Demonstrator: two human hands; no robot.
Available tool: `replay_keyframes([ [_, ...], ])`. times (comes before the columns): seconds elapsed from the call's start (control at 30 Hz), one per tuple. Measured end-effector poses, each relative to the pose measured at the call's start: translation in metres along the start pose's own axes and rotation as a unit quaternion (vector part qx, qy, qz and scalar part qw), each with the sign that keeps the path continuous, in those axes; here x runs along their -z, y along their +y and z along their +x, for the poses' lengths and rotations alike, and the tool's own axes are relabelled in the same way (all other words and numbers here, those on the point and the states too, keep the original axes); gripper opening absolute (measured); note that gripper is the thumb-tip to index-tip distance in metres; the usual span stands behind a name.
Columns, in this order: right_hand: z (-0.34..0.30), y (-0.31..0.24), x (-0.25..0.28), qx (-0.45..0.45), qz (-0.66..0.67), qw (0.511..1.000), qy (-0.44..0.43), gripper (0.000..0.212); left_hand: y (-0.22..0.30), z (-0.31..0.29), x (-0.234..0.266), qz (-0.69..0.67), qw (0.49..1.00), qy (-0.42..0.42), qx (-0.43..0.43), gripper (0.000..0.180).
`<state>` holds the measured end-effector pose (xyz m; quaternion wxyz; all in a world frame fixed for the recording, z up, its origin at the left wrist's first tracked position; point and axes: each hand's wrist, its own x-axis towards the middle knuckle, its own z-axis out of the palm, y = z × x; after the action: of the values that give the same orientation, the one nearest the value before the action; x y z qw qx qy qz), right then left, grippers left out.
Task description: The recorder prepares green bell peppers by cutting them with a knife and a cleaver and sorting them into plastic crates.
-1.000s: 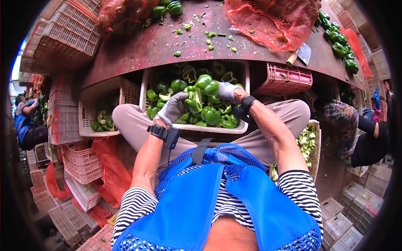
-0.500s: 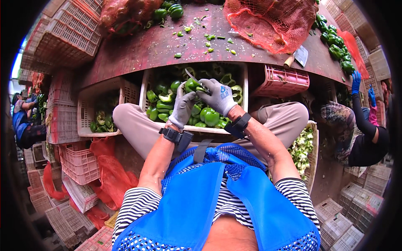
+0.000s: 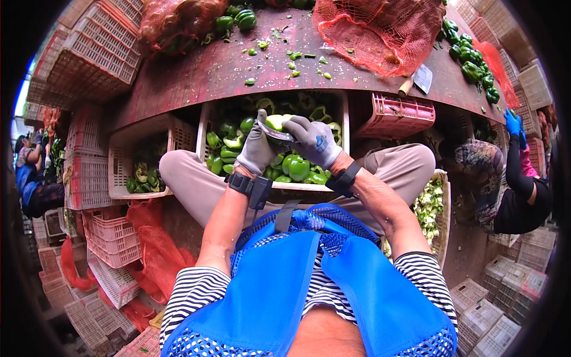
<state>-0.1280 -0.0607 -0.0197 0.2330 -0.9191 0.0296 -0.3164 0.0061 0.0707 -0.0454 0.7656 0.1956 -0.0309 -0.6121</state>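
Above a pale crate (image 3: 202,132) of green bell peppers, my gloved hands meet around one cut pepper (image 3: 276,122), its pale inner side showing. My left hand (image 3: 257,149) is closed at the pepper's left side, fingertips upright. In my right hand (image 3: 314,141) is a small knife (image 3: 278,135); its curved blade runs leftward under the pepper toward my left fingers. The handle is hidden in the glove. Whole and halved peppers (image 3: 295,168) lie in the crate just below both hands.
A red-stained table (image 3: 357,89) ahead bears scraps, red net sacks (image 3: 380,35) and a cleaver (image 3: 421,80). A crate of peppers (image 3: 113,178) stands left, a crate of pale pepper cores (image 3: 431,205) right. Stacked crates (image 3: 98,44) rise left. Co-workers sit at far left and right (image 3: 523,202).
The knife blade has swung down from pointing up and away to lying across the pepper's near side. The pepper has turned its pale cut side up. My left fingers have risen beside it.
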Motion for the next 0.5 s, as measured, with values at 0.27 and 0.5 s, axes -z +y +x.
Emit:
replay_keyframes([
  [0.27, 0.011, -0.003, 0.013, 0.005, 0.033, 0.999, -0.036, 0.041, -0.006, -0.001, -0.013, -0.034, 0.994, 0.095, 0.033, 0.035],
  [0.5, 0.021, -0.006, -0.006, -0.097, 0.092, 0.991, -0.006, 0.036, -0.009, 0.009, -0.019, 0.015, 0.99, 0.116, -0.074, 0.029],
])
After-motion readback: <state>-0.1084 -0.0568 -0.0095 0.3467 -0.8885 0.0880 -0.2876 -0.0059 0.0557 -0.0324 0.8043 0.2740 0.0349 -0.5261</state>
